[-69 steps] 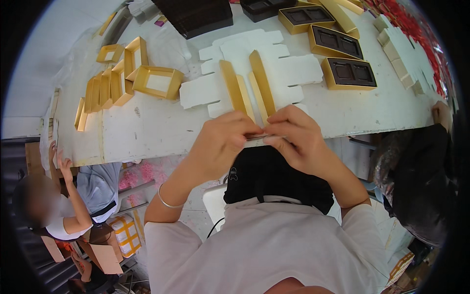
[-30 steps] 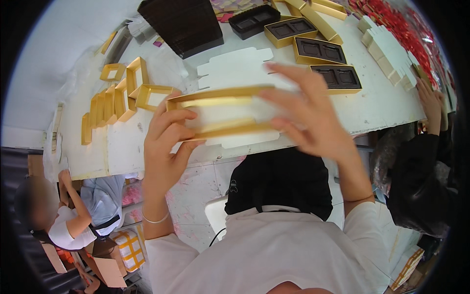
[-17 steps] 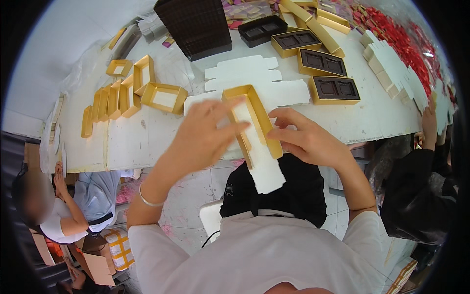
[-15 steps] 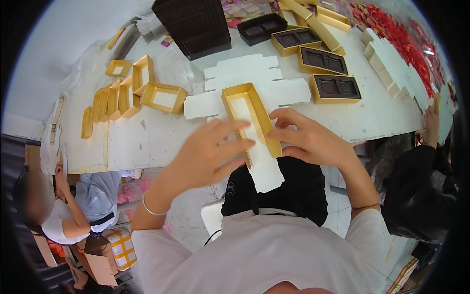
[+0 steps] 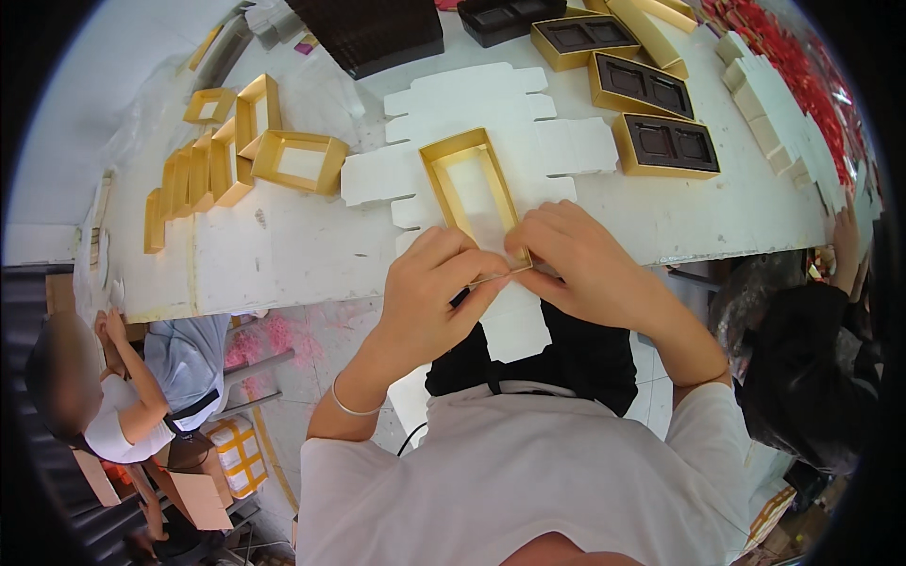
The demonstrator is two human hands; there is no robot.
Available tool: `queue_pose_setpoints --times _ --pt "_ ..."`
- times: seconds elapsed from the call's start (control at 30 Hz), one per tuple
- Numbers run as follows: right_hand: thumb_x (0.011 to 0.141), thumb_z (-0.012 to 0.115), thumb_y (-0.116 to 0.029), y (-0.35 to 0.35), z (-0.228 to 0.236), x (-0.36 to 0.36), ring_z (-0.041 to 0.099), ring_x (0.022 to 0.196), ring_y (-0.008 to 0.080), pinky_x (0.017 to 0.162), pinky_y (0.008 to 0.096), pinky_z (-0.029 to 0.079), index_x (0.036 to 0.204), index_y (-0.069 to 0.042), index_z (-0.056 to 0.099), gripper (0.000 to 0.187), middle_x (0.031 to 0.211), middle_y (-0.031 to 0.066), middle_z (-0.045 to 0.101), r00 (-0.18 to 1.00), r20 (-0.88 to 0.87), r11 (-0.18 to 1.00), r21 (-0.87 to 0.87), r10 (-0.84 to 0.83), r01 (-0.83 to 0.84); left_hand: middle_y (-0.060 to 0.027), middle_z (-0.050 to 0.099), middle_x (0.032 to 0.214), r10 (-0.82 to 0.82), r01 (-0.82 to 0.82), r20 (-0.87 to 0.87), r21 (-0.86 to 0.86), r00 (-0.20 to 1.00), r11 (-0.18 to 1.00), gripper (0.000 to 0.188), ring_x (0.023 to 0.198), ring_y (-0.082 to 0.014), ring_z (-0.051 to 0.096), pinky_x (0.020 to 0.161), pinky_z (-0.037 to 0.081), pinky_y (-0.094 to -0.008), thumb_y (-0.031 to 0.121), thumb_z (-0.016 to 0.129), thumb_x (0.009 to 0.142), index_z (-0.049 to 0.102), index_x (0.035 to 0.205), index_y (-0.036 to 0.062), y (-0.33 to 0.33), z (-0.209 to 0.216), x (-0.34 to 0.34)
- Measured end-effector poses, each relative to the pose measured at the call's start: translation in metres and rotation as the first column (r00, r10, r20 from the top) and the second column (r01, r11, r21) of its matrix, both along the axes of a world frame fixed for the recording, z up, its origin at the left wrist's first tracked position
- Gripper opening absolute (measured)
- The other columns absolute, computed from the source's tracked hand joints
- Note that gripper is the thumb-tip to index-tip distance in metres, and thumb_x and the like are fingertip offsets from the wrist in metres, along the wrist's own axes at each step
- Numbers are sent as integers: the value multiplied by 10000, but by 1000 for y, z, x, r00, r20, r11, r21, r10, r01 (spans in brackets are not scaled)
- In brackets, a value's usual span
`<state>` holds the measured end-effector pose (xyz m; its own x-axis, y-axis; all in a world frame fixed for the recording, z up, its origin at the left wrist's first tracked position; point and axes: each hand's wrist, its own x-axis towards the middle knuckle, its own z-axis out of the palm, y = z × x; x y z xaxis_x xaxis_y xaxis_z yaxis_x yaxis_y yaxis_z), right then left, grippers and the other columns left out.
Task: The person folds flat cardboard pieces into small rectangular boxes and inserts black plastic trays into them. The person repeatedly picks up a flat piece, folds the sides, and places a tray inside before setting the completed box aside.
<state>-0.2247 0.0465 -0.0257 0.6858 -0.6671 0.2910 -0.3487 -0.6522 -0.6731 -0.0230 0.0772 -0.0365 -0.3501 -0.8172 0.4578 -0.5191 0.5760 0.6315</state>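
Now that the gold box frame (image 5: 469, 185) has been laid back flat on the desk (image 5: 283, 255), its near end is pinched by fingers of the left hand (image 5: 429, 292) and right hand (image 5: 576, 259), beside the white card sheets (image 5: 491, 113).

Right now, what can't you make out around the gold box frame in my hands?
- Near end of the gold box frame, head view: covered by the left hand and right hand, so the grip there is unclear.
- White flap below the hands: its upper part is hidden by them.
- Stack of dark trays: cut off by the top edge.
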Motion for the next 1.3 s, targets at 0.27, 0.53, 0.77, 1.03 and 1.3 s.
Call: queue_pose_setpoints --times 0.27,0.53,0.77,1.03,1.3 --pt "748 637 -16 25 -17 -13 580 1045 289 829 365 468 1150 -20 602 404 1238 149 567 996 -92 838 -543 -6 -45 -19 501 676 15 5 -109 177 994 984 114 588 -155 506 500 397 -283 45 742 730 677 810 94 3 0 2" --pt "819 691 -13 13 -22 15 565 730 209 624 281 468 1053 -49 560 270 888 47 583 848 511 975 218 -141 31 -67 633 1034 -169 298 -304 450 937 842 337 699 -119 524 608 433 -253 114 665 852 556 1164 50 -7 9 30" --pt "809 689 16 16 -28 22 554 750 190 577 258 438 1110 -38 586 323 1144 151 505 912 361 968 -76 -196 239 -96 602 1105 -30 198 -382 407 924 892 436 683 -120 523 621 433 -238 83 558 931 364 1320 49 3 -3 13" --pt "727 678 -141 13 -21 22 511 773 193 637 290 377 958 -18 628 266 992 96 551 976 1 712 -684 -217 159 -102 512 1201 62 60 -322 358 945 932 383 665 -159 570 585 465 -253 18 614 863 462 1214 43 4 3 10" --pt "720 635 -100 0 12 26 462 754 181 685 306 342 833 -57 622 123 793 34 550 930 -362 922 -377 -57 -90 -122 621 946 46 -56 70 143 996 988 287 757 -283 610 615 501 -336 24 689 796 564 1053 44 7 7 10"
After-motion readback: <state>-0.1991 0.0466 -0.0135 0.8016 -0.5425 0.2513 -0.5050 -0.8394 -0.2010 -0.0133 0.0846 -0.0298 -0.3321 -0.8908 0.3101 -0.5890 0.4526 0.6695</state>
